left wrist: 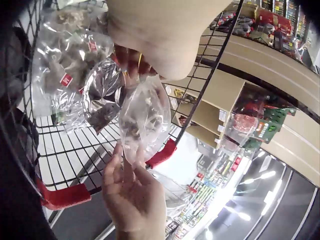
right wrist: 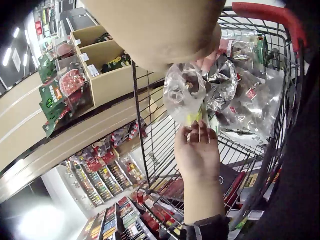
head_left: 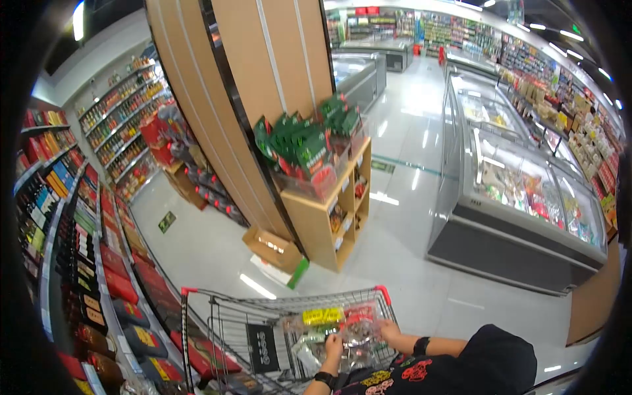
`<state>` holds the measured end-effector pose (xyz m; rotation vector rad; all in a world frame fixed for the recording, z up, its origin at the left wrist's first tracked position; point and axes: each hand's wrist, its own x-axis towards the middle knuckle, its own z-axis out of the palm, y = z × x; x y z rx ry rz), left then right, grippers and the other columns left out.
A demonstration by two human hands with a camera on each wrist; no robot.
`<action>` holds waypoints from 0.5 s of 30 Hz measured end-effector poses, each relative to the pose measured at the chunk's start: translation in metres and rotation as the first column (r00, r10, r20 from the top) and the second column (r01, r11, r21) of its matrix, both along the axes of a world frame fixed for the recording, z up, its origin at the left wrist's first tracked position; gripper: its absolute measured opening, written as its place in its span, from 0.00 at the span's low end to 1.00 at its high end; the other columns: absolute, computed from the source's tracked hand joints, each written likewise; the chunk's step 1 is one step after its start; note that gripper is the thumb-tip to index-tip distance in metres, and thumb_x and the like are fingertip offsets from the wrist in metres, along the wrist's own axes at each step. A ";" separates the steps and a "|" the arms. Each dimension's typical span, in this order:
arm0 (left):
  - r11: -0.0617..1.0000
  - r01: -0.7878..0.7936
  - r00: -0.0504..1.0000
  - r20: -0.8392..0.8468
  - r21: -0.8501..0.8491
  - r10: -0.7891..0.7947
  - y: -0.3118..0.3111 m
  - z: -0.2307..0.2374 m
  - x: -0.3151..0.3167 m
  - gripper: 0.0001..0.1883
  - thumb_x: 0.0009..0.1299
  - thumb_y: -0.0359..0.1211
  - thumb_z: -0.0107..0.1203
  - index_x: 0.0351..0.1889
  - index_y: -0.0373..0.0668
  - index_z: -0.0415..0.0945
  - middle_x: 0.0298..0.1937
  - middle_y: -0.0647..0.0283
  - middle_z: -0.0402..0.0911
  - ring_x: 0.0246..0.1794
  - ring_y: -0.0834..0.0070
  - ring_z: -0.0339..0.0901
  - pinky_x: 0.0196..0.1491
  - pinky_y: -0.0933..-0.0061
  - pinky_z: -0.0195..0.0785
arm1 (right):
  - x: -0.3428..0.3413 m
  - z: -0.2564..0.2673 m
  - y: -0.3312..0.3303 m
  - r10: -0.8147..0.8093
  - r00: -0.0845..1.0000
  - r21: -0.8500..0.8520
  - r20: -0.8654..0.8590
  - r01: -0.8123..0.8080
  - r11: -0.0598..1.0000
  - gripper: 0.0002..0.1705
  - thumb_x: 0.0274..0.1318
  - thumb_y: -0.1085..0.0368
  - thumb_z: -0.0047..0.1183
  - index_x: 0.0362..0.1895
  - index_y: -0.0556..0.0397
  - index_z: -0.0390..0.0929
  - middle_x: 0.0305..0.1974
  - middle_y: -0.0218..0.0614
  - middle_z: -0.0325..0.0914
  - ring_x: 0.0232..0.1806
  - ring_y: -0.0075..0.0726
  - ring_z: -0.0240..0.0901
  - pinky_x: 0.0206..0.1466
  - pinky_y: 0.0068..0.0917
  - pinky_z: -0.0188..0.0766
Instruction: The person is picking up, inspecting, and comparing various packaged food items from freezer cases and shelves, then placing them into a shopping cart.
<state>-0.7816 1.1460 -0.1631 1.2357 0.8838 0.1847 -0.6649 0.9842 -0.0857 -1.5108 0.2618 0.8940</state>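
A clear plastic bag (left wrist: 145,117) (right wrist: 181,97) with small contents is held between the two hands above a wire shopping cart (head_left: 283,301). My right hand (head_left: 391,332) (left wrist: 134,197) pinches one end with its fingertips. At the opposite side, my left hand (head_left: 334,347) (right wrist: 199,155) has bent fingers gripping the bag near a yellow patch. Other transparent packages (left wrist: 70,75) (right wrist: 250,100) lie in the cart beside the hands, with a shiny silvery package (left wrist: 104,90) (right wrist: 221,82) among them. Each wrist view hides part of its own hand's fingers.
A wooden shelf unit (head_left: 319,234) with green packs (head_left: 299,141) stands beside a pillar (head_left: 270,59) ahead. An open cardboard box (head_left: 271,249) is on the floor. Bottle shelves (head_left: 82,263) line the left; a glass-topped freezer (head_left: 507,230) stands at the right.
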 end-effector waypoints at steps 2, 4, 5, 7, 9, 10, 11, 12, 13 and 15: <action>0.999 -0.031 0.999 -0.021 -0.044 0.030 0.003 0.008 0.009 0.08 0.59 0.32 0.50 0.20 0.41 0.68 0.18 0.66 0.71 0.17 0.80 0.67 0.21 0.80 0.60 | 0.000 -0.014 0.003 -0.012 0.999 -0.014 -0.048 0.011 1.000 0.14 0.50 0.69 0.37 0.44 0.51 0.65 0.33 0.37 0.72 0.23 0.32 0.69 0.20 0.28 0.68; 0.989 -0.071 0.997 -0.018 -0.131 0.069 0.006 -0.004 0.013 0.08 0.59 0.32 0.50 0.21 0.41 0.67 0.19 0.66 0.72 0.18 0.79 0.69 0.22 0.80 0.62 | 0.004 -0.022 0.007 0.012 0.999 -0.080 -0.040 -0.015 0.997 0.16 0.48 0.72 0.37 0.45 0.51 0.64 0.34 0.38 0.72 0.25 0.33 0.70 0.20 0.27 0.69; 0.985 -0.087 0.996 -0.016 -0.151 0.085 0.006 -0.012 0.014 0.08 0.60 0.32 0.49 0.21 0.41 0.67 0.19 0.66 0.72 0.18 0.79 0.69 0.22 0.80 0.62 | 0.008 -0.022 0.008 0.053 0.998 -0.091 -0.027 -0.056 0.994 0.17 0.48 0.72 0.36 0.46 0.51 0.63 0.34 0.39 0.71 0.28 0.35 0.71 0.22 0.27 0.69; 0.978 -0.116 0.992 0.027 -0.172 0.122 0.000 -0.018 0.016 0.08 0.62 0.33 0.48 0.24 0.40 0.67 0.20 0.66 0.72 0.19 0.79 0.70 0.22 0.81 0.62 | 0.014 -0.025 0.011 0.070 0.995 -0.090 -0.077 -0.076 0.993 0.18 0.49 0.71 0.37 0.48 0.50 0.61 0.35 0.40 0.71 0.28 0.37 0.71 0.22 0.28 0.70; 0.974 -0.164 0.985 0.035 -0.157 0.172 -0.009 -0.020 0.012 0.08 0.62 0.33 0.48 0.24 0.40 0.67 0.20 0.65 0.72 0.19 0.79 0.70 0.22 0.81 0.62 | 0.018 -0.034 0.008 0.095 0.989 -0.078 -0.117 -0.104 0.992 0.20 0.49 0.70 0.37 0.50 0.49 0.59 0.36 0.42 0.69 0.28 0.39 0.72 0.22 0.30 0.71; 0.970 -0.192 0.979 0.037 -0.150 0.200 -0.014 -0.015 0.009 0.08 0.63 0.33 0.47 0.24 0.39 0.67 0.21 0.65 0.72 0.18 0.79 0.70 0.22 0.81 0.62 | 0.020 -0.043 0.006 0.115 0.985 -0.063 -0.129 -0.124 0.990 0.21 0.49 0.70 0.37 0.51 0.49 0.57 0.36 0.42 0.69 0.28 0.40 0.72 0.22 0.31 0.71; 0.961 -0.219 0.970 0.070 -0.168 0.234 -0.018 -0.009 0.007 0.07 0.63 0.33 0.46 0.25 0.40 0.67 0.21 0.65 0.72 0.19 0.79 0.70 0.22 0.81 0.62 | 0.022 -0.053 0.005 0.140 0.980 -0.047 -0.141 -0.148 0.988 0.22 0.49 0.69 0.38 0.52 0.49 0.56 0.37 0.43 0.68 0.28 0.41 0.72 0.22 0.32 0.72; 0.951 -0.248 0.957 0.104 -0.187 0.270 -0.022 -0.003 0.006 0.07 0.63 0.32 0.45 0.25 0.40 0.67 0.22 0.65 0.72 0.20 0.80 0.69 0.22 0.82 0.61 | 0.020 -0.047 0.003 0.155 0.975 -0.047 -0.158 -0.164 0.985 0.23 0.50 0.69 0.37 0.53 0.48 0.54 0.38 0.43 0.67 0.29 0.43 0.73 0.22 0.33 0.72; 0.939 -0.277 0.941 0.138 -0.205 0.308 -0.027 0.009 0.005 0.07 0.64 0.32 0.43 0.26 0.41 0.67 0.22 0.65 0.72 0.20 0.80 0.69 0.22 0.82 0.60 | 0.019 -0.034 0.002 0.172 0.969 -0.047 -0.174 -0.183 0.982 0.25 0.50 0.69 0.37 0.55 0.46 0.51 0.39 0.43 0.67 0.29 0.44 0.73 0.21 0.34 0.72; 0.916 -0.349 0.921 0.106 -0.198 0.374 -0.035 0.041 0.005 0.07 0.64 0.32 0.42 0.26 0.41 0.67 0.21 0.66 0.71 0.20 0.80 0.69 0.23 0.82 0.60 | 0.017 -0.020 0.001 0.233 0.956 -0.029 -0.177 -0.242 0.970 0.28 0.51 0.67 0.37 0.57 0.43 0.45 0.41 0.45 0.65 0.30 0.48 0.73 0.21 0.35 0.73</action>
